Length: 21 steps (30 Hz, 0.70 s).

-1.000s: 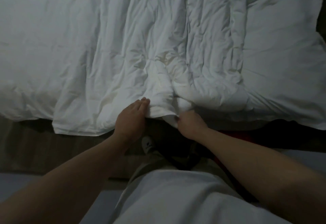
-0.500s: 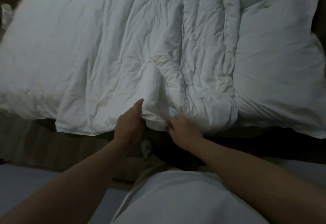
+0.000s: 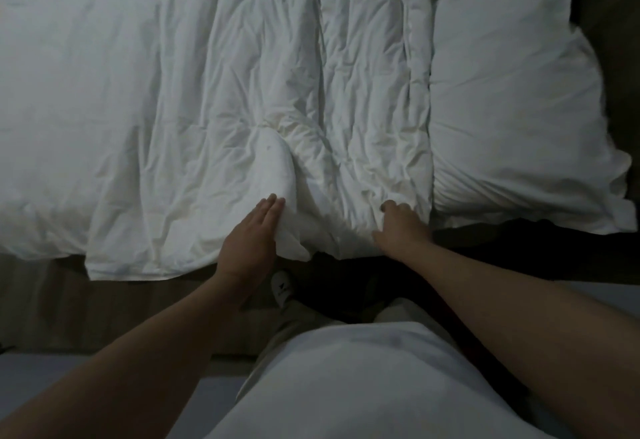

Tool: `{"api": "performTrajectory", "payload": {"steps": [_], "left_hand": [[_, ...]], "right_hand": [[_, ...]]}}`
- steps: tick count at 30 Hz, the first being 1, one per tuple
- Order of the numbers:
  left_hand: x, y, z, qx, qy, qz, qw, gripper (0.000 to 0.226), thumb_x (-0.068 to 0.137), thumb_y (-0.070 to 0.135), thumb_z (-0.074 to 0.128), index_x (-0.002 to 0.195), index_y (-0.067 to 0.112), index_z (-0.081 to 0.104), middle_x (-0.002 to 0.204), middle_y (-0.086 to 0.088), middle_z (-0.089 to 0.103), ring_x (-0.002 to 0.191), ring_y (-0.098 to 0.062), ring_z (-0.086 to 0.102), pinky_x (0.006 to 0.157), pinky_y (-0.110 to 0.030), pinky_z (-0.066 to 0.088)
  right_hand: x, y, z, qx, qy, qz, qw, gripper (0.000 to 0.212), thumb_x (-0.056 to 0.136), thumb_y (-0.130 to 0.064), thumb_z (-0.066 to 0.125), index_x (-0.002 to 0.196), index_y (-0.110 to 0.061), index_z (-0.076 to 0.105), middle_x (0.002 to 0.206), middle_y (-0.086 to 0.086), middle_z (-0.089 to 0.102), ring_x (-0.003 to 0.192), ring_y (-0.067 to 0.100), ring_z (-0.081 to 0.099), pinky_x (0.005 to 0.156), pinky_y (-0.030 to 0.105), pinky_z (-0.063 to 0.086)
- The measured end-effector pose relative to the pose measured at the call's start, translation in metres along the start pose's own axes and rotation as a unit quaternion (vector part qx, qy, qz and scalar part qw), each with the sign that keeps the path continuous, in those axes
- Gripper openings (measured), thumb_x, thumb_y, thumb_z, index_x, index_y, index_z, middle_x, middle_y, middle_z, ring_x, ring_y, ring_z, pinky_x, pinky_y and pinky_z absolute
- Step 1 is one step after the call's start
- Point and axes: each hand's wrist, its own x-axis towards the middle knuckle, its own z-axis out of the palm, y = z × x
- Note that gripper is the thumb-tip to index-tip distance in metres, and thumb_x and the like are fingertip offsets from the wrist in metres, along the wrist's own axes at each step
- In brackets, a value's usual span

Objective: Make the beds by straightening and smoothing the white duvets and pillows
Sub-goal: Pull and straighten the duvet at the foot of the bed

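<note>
The creased white fabric duvet [image 3: 180, 99] lies spread over the bed, running off the frame at the left and far edges. Its near edge hangs a little over the brown bed base [image 3: 104, 307]. A raised fold stands up at the near middle. The left hand [image 3: 247, 244] lies against the left side of that fold, fingers straight and pressed together. The right hand [image 3: 400, 225] sits on the duvet's near edge, just left of the plump white rectangular pillow [image 3: 512, 109]. Its fingertips are bent down into the cloth, and I cannot tell whether they pinch it. The pillow's far corner is cut off. Between the forearms, a white shoe [image 3: 282, 288] shows dimly in deep shadow. The person's pale shirt [image 3: 346, 386] hides the floor nearest the camera.
</note>
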Motion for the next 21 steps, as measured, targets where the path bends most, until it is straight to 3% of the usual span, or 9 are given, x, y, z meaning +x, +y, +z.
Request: {"api": "performTrajectory", "payload": {"steps": [3, 6, 8, 11, 13, 16, 21], "left_hand": [[0.007, 0.007, -0.003, -0.014, 0.013, -0.010, 1.000, 0.072, 0.094, -0.004, 0.047, 0.160, 0.016, 0.026, 0.166, -0.003, 0.024, 0.152, -0.019, 0.025, 0.120, -0.034, 0.027], [0.012, 0.008, -0.014, -0.013, 0.029, 0.002, 0.999, 0.073, 0.091, -0.006, 0.051, 0.158, 0.014, 0.030, 0.165, -0.004, 0.028, 0.150, -0.021, 0.030, 0.118, -0.037, 0.033], [0.015, 0.004, -0.024, -0.005, 0.042, 0.027, 0.999, 0.076, 0.087, -0.008, 0.056, 0.156, 0.013, 0.035, 0.162, -0.007, 0.033, 0.146, -0.025, 0.039, 0.114, -0.041, 0.039], [0.019, -0.004, -0.044, 0.003, 0.069, 0.045, 0.997, 0.073, 0.087, -0.009, 0.056, 0.155, 0.014, 0.039, 0.159, -0.008, 0.039, 0.140, -0.030, 0.047, 0.109, -0.042, 0.043], [0.025, -0.012, -0.060, -0.001, 0.094, 0.067, 0.993, 0.068, 0.089, -0.008, 0.053, 0.152, 0.013, 0.042, 0.155, -0.010, 0.044, 0.136, -0.034, 0.051, 0.107, -0.046, 0.046], [0.030, -0.028, -0.081, -0.008, 0.132, 0.099, 0.986, 0.061, 0.089, -0.007, 0.050, 0.148, 0.010, 0.049, 0.149, -0.014, 0.052, 0.129, -0.036, 0.057, 0.102, -0.047, 0.049], [0.034, -0.062, -0.105, -0.009, 0.149, 0.118, 0.982, 0.065, 0.083, 0.020, 0.026, 0.140, 0.009, 0.056, 0.144, -0.010, 0.057, 0.124, -0.032, 0.061, 0.098, -0.043, 0.051]], "right_hand": [[-0.027, -0.039, 0.016, 0.025, -0.039, -0.126, 0.991, 0.038, 0.091, -0.048, 0.061, 0.118, -0.022, 0.055, 0.123, 0.008, 0.056, 0.112, 0.030, 0.059, 0.091, 0.040, 0.051], [-0.051, -0.091, 0.034, 0.070, -0.048, -0.184, 0.979, 0.055, 0.085, -0.052, 0.070, 0.125, -0.021, 0.048, 0.127, 0.007, 0.052, 0.114, 0.028, 0.055, 0.093, 0.040, 0.048], [-0.056, -0.119, 0.039, 0.129, 0.016, -0.162, 0.978, 0.059, 0.086, -0.053, 0.068, 0.129, -0.023, 0.041, 0.132, 0.008, 0.048, 0.118, 0.029, 0.051, 0.098, 0.045, 0.046], [-0.050, -0.144, 0.037, 0.175, 0.066, -0.136, 0.973, 0.039, 0.094, -0.054, 0.060, 0.118, -0.025, 0.051, 0.118, 0.002, 0.060, 0.106, 0.023, 0.060, 0.090, 0.043, 0.053], [-0.046, -0.154, 0.035, 0.184, 0.076, -0.133, 0.971, 0.037, 0.095, -0.058, 0.056, 0.110, -0.024, 0.058, 0.107, 0.001, 0.065, 0.097, 0.023, 0.063, 0.085, 0.042, 0.055], [-0.044, -0.164, 0.040, 0.205, 0.077, -0.121, 0.968, 0.037, 0.094, -0.055, 0.058, 0.110, -0.022, 0.059, 0.107, 0.003, 0.067, 0.097, 0.025, 0.063, 0.085, 0.041, 0.053], [-0.042, -0.172, 0.051, 0.189, 0.065, -0.054, 0.978, 0.022, 0.095, -0.037, 0.062, 0.108, -0.021, 0.051, 0.108, 0.010, 0.066, 0.099, 0.031, 0.064, 0.080, 0.036, 0.050]]}}
